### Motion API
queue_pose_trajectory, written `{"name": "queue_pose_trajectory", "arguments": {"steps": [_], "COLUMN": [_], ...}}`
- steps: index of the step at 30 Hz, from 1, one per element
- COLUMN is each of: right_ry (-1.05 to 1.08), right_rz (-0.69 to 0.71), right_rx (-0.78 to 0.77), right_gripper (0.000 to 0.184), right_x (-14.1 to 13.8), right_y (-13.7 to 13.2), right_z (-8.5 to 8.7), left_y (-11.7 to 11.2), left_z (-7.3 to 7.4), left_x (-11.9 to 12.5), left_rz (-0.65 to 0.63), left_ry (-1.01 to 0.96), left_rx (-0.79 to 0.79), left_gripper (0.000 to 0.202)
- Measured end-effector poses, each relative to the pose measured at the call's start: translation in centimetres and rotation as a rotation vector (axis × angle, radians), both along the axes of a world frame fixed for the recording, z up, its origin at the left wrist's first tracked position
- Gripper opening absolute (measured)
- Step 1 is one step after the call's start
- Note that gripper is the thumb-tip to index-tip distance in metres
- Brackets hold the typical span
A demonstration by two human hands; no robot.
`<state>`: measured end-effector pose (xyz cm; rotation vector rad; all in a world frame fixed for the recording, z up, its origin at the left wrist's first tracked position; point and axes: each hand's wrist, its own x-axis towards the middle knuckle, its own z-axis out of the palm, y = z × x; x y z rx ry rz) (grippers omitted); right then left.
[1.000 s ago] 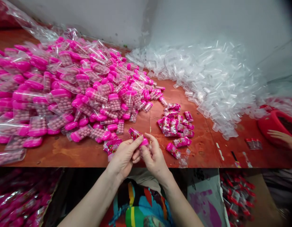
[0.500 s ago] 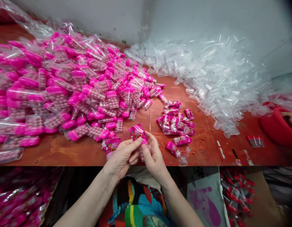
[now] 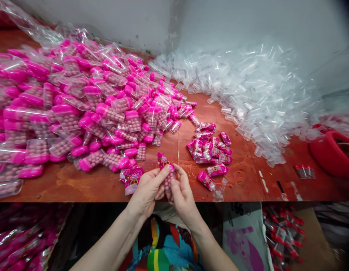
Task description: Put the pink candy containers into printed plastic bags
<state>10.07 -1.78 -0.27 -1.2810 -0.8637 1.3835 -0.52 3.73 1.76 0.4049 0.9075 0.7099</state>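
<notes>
Left hand (image 3: 147,186) and right hand (image 3: 181,194) close together at the counter's (image 3: 86,186) near edge. Grip of both narrow, pinching one pink-ball container (image 3: 169,180), printed wrapper (image 3: 162,159) at its far end. Flat wrappers (image 3: 133,177) beside left hand; wrapped packs (image 3: 207,147) to the right; capped containers (image 3: 92,96) heaped left.

1. On my feed, the bare left hand (image 3: 147,190) and bare right hand (image 3: 182,194) lead into a slender left forearm (image 3: 115,237) and right forearm (image 3: 212,241), both uncovered down to the picture's lower edge.
2. Below the front edge of the reddish-brown wooden worktop (image 3: 78,182), I see a boldly patterned cloth garment (image 3: 174,248): black, bright blue, green, orange-red, with yellow stripes.
3. Above it I make out some plain, pale beige-grey cloth (image 3: 166,211), partly hidden.
</notes>
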Motion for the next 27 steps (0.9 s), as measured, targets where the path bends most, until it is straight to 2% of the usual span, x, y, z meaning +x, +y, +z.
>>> {"name": "queue_pose_trajectory", "arguments": {"steps": [4, 7, 9, 11, 15, 17, 19, 24, 27], "right_ry": [-0.290, -0.558, -0.598, -0.440, 0.139, 0.320, 0.367, 0.169, 0.234], "right_rz": [0.118, 0.186, 0.161, 0.113, 0.023, 0.017, 0.016, 0.012, -0.016], "right_rx": [0.081, 0.131, 0.142, 0.109, -0.096, -0.170, -0.191, -0.141, -0.169], "right_gripper": [0.049, 0.051, 0.051, 0.050, 0.048, 0.049, 0.052, 0.055, 0.054], "right_x": [1.0, 1.9, 2.0, 1.8, 1.0, 1.0, 1.4, 2.6, 2.9], "right_y": [0.3, 0.5, 0.5, 0.5, 0.4, 0.5, 0.5, 0.5, 0.4], "right_z": [0.3, 0.3, 0.1, -0.2, -0.4, -0.2, 0.0, 0.3, -0.5], "left_y": [0.0, 0.0, -0.1, -0.1, -0.4, -0.6, -1.0, -1.9, -2.0], "left_z": [-0.2, -0.5, -0.6, -0.6, -0.5, -0.5, -0.4, -0.3, -0.6], "left_x": [0.1, 0.6, 0.9, 1.0, 0.6, 0.4, 0.5, 1.2, 1.5], "left_rz": [-0.027, 0.068, 0.126, 0.128, 0.050, 0.005, -0.045, -0.115, -0.154], "left_ry": [-0.033, -0.015, 0.001, -0.009, -0.044, -0.051, -0.047, 0.025, 0.017], "left_rx": [-0.028, -0.046, -0.045, -0.043, -0.026, -0.007, 0.005, 0.011, 0.033], "left_gripper": [0.033, 0.036, 0.036, 0.035, 0.032, 0.036, 0.038, 0.035, 0.036]}}
